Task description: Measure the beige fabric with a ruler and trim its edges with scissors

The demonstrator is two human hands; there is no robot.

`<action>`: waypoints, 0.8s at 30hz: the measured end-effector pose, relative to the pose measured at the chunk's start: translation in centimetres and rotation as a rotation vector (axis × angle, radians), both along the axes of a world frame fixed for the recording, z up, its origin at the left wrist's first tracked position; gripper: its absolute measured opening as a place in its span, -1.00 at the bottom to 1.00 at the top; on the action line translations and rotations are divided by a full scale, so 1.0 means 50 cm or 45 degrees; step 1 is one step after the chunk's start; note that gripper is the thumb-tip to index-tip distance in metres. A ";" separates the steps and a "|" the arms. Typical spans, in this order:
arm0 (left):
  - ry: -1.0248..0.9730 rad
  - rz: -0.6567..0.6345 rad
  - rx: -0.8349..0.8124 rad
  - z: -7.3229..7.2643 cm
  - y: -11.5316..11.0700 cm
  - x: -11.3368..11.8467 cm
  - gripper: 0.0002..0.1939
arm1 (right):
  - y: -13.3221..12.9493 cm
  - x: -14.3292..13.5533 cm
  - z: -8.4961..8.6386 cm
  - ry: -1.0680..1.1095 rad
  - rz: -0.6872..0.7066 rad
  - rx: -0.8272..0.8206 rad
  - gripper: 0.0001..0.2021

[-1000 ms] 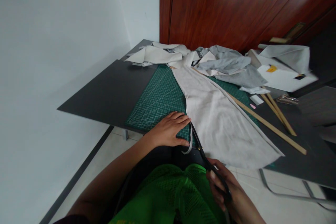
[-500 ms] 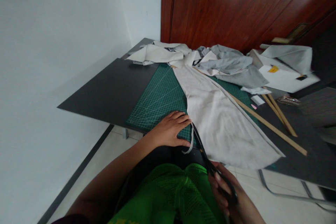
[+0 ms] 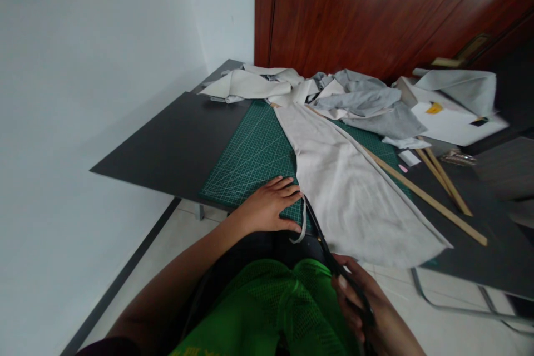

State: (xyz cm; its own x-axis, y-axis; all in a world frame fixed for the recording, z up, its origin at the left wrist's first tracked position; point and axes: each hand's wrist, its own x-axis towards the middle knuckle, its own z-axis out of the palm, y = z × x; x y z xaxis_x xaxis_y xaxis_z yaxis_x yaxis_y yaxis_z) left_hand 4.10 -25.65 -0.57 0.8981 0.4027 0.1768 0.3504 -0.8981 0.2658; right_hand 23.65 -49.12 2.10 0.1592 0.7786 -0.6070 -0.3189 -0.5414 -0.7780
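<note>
A long piece of light grey cloth [image 3: 350, 194] lies across the green cutting mat [image 3: 254, 150] and hangs to the table's front edge. My left hand [image 3: 273, 206] rests flat on the mat with fingers spread, its fingertips at the cloth's left edge. Beside those fingertips a narrow cut strip [image 3: 303, 228] curls down. My right hand [image 3: 359, 300] is wrapped round the handles of black scissors [image 3: 319, 236], below the front edge. The blades point up and away along the cloth's left edge, their tips near my left fingers.
Crumpled white and grey cloths [image 3: 359, 97] lie along the back. A long wooden strip [image 3: 429, 197] runs beside the cloth, with shorter wooden sticks [image 3: 444, 178] to its right. A white box [image 3: 446, 122] stands at the back right of the dark table [image 3: 167, 150].
The scissor handles have shifted slightly in my right hand, and the blades look closer together. My left hand has stayed in place.
</note>
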 end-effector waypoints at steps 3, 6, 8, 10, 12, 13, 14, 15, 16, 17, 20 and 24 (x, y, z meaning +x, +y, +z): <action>0.004 -0.003 0.006 -0.001 0.001 0.000 -0.11 | 0.002 -0.003 0.007 -0.038 0.000 -0.008 -0.25; 0.009 0.000 0.010 -0.003 0.001 -0.001 -0.10 | 0.003 -0.004 0.010 -0.055 0.005 -0.001 -0.27; 0.004 0.002 0.011 -0.005 0.001 -0.001 -0.10 | 0.002 -0.004 0.009 -0.059 0.014 0.008 -0.31; -0.004 0.004 0.013 -0.006 0.001 0.000 -0.09 | 0.002 -0.004 0.009 -0.060 0.022 0.014 -0.31; -0.002 0.004 0.015 -0.006 0.001 0.000 -0.08 | 0.001 -0.003 0.011 -0.061 0.025 0.016 -0.29; 0.003 0.002 0.016 -0.006 0.000 -0.001 -0.08 | 0.001 -0.003 0.013 -0.060 0.030 0.013 -0.28; 0.009 0.001 0.017 -0.006 0.000 -0.001 -0.08 | 0.001 -0.003 0.014 -0.057 0.038 0.010 -0.26; 0.016 0.000 0.017 -0.005 0.000 -0.001 -0.09 | 0.001 -0.003 0.016 -0.056 0.047 0.007 -0.26; 0.022 0.002 0.018 -0.005 0.000 -0.001 -0.09 | 0.001 -0.002 0.017 -0.055 0.056 0.006 -0.26; 0.027 0.005 0.017 -0.004 0.000 -0.001 -0.09 | 0.001 -0.002 0.017 -0.053 0.064 0.006 -0.26; 0.036 0.015 0.017 -0.003 -0.001 -0.001 -0.09 | 0.001 0.005 0.011 -0.059 0.079 0.010 -0.28; 0.040 0.015 0.025 -0.001 -0.001 -0.001 -0.11 | 0.000 0.013 -0.002 -0.046 0.163 0.020 -0.27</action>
State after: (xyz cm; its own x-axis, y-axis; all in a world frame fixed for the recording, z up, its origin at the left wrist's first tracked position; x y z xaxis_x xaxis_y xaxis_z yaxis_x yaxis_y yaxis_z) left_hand 4.04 -25.70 -0.64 0.8986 0.4101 0.1563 0.3689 -0.8987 0.2371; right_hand 24.32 -49.14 2.02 0.0795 0.8031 -0.5905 -0.2197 -0.5637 -0.7962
